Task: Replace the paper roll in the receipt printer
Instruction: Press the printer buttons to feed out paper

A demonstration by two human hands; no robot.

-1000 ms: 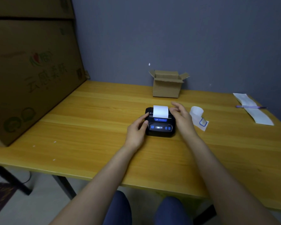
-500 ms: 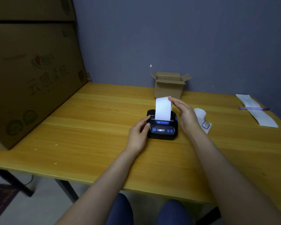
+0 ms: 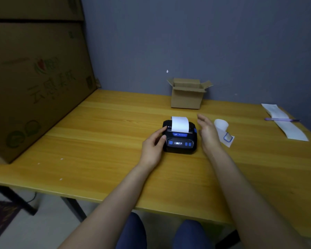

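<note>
A small black receipt printer (image 3: 180, 143) with blue buttons sits in the middle of the wooden table (image 3: 101, 141). A white paper strip (image 3: 180, 124) curls up out of its top slot. My left hand (image 3: 153, 146) rests against the printer's left side, thumb and fingers touching its casing. My right hand (image 3: 207, 133) hovers just right of the printer, fingers spread, holding nothing. A white paper roll (image 3: 221, 125) with a loose tail and a blue-edged label lies on the table to the right of that hand.
A small open cardboard box (image 3: 188, 96) stands at the back by the wall. A large cardboard box (image 3: 34, 83) fills the table's left end. A long paper strip (image 3: 285, 124) with a purple pen (image 3: 281, 120) across it lies at the far right.
My right hand has let go of the pulled-up paper and moved off to the right. The paper now curls lower over the printer. My left hand stays on the printer's side.
</note>
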